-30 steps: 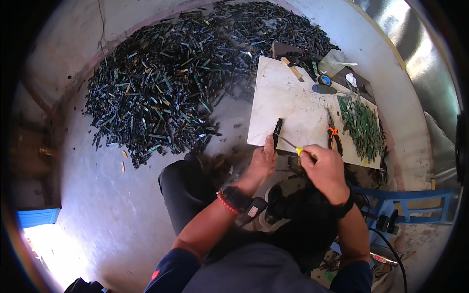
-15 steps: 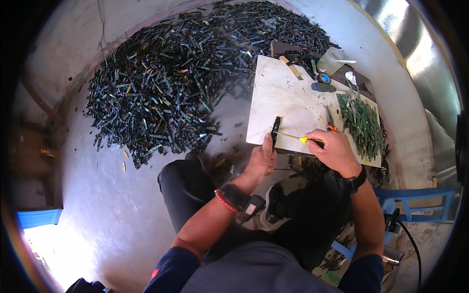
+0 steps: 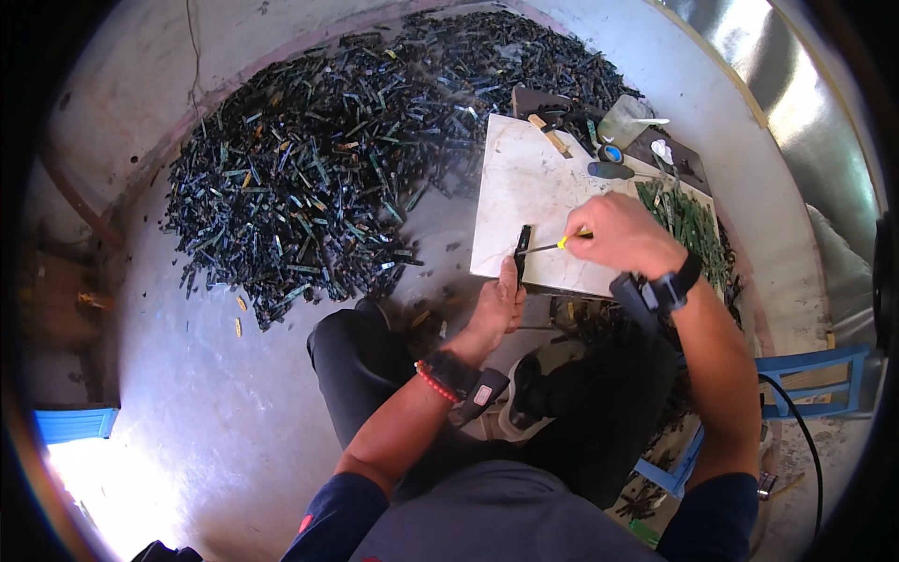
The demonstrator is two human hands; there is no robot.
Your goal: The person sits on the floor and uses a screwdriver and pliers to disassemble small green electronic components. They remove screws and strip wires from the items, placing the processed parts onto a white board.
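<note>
Translucent plastic is noted in the container (image 3: 618, 122) beyond the bare part of the pale, smudged surface (image 3: 501, 178); its contents cannot be told. A slim, straight black strip (image 3: 524, 242) is held at the near edge by the left hand (image 3: 499, 304), its grip closed around the lower end. A thin-shafted screwdriver (image 3: 563, 243), yellow at the handle, is clasped in the grip of the right hand (image 3: 623, 234), its shaft directed at the strip. Flat green strips (image 3: 684, 217) are piled alongside.

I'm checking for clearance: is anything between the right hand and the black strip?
Only the screwdriver in the right hand, pointed at the strip in the left hand; nothing else visible is in the way.
</note>
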